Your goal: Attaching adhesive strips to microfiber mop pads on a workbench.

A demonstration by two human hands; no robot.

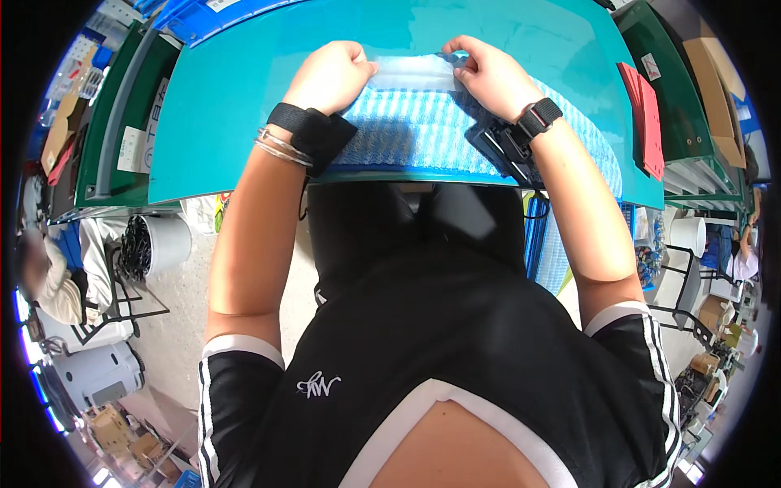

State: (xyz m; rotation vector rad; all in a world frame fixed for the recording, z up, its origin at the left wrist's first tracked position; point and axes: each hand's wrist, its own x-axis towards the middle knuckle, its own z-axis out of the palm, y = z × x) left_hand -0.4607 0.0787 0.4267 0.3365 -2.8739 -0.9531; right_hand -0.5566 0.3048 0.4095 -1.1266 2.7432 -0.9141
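A blue-and-white striped cloth point(407, 130) lies on the teal tabletop, its right part curving down past the near edge. Along its far side runs a whitish, slightly see-through strip point(413, 73). My left hand point(335, 75) is closed at the strip's left end, the fingertips pinched together on it. At the other end, my right hand point(495, 80) has its thumb and index finger curled around the strip's corner. Both wrists carry black bands, and a dark device point(502, 150) hangs under the right one, over the cloth.
A blue bin point(215, 18) stands at the tabletop's point(220, 122) far left. Red sheets point(643, 122) lie at its right edge. Green cabinets point(675, 89) flank both sides. More striped cloth point(553, 244) hangs below, right of my legs. A white bucket point(167, 244) holds dark cords.
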